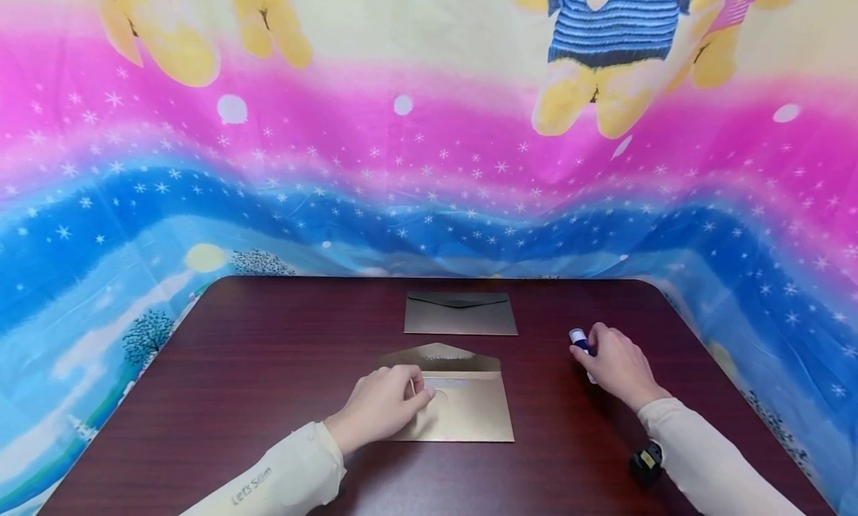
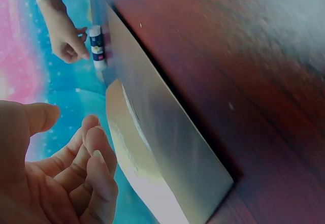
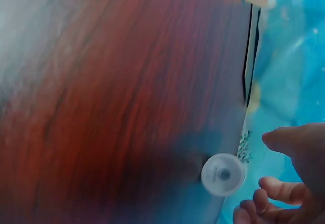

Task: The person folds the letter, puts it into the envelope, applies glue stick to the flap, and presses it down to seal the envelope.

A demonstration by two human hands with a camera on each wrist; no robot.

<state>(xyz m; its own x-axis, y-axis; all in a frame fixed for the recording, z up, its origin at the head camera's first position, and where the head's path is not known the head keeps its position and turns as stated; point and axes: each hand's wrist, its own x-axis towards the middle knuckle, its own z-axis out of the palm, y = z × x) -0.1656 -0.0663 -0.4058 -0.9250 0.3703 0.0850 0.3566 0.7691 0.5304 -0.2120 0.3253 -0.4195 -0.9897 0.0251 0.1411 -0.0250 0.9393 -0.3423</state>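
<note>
A gold envelope (image 1: 472, 415) lies with its flap (image 1: 462, 356) unfolded away from me. Pale streaks show on the flap and along the envelope's upper edge. Over its left part hovers my left hand (image 1: 385, 404), fingers loosely bent and holding nothing; the left wrist view has its thumb and fingers (image 2: 99, 183) apart. To the right, a blue and white glue stick (image 1: 578, 339) lies on the table, its round white end (image 3: 223, 174) facing the right wrist camera. My right hand (image 1: 620, 363) is just above it, thumb and fingers parted.
A second, darker envelope (image 1: 462, 319) with its flap folded down lies farther back, beyond the gold one. The dark red-brown table (image 1: 268, 352) has rounded far corners. A patterned cloth (image 1: 429, 203) hangs behind it and along both sides.
</note>
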